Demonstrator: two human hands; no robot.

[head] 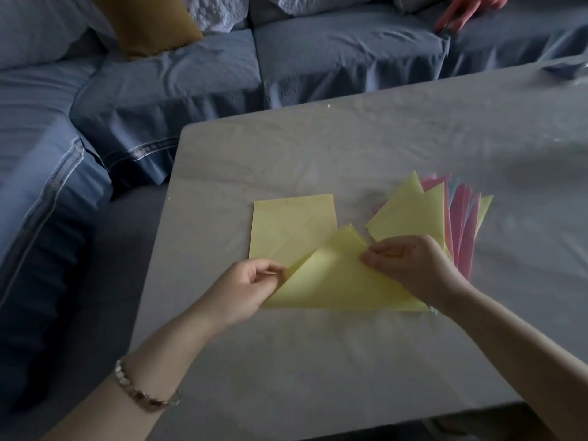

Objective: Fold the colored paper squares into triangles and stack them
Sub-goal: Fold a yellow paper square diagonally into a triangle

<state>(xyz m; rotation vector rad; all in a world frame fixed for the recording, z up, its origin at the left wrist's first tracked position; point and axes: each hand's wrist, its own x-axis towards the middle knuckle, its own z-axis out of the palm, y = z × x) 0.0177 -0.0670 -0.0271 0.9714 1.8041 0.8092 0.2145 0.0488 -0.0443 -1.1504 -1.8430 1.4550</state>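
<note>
A yellow paper sheet [334,281] lies folded into a triangle on the grey table [318,361], in front of me. My left hand [245,288] pinches its left corner. My right hand [410,265] pinches its upper right edge near the tip. Behind it lies a flat pile of yellow paper squares [289,224]. To the right sits a fanned stack of folded triangles [413,214], yellow on top, with pink and pale blue ones showing beneath at its right side.
A blue sofa [191,81] wraps around the table's far and left sides, with a mustard cushion [149,23] on it. Another person's hand [467,9] rests on the sofa at the far right. A small object [569,70] sits at the table's far right corner.
</note>
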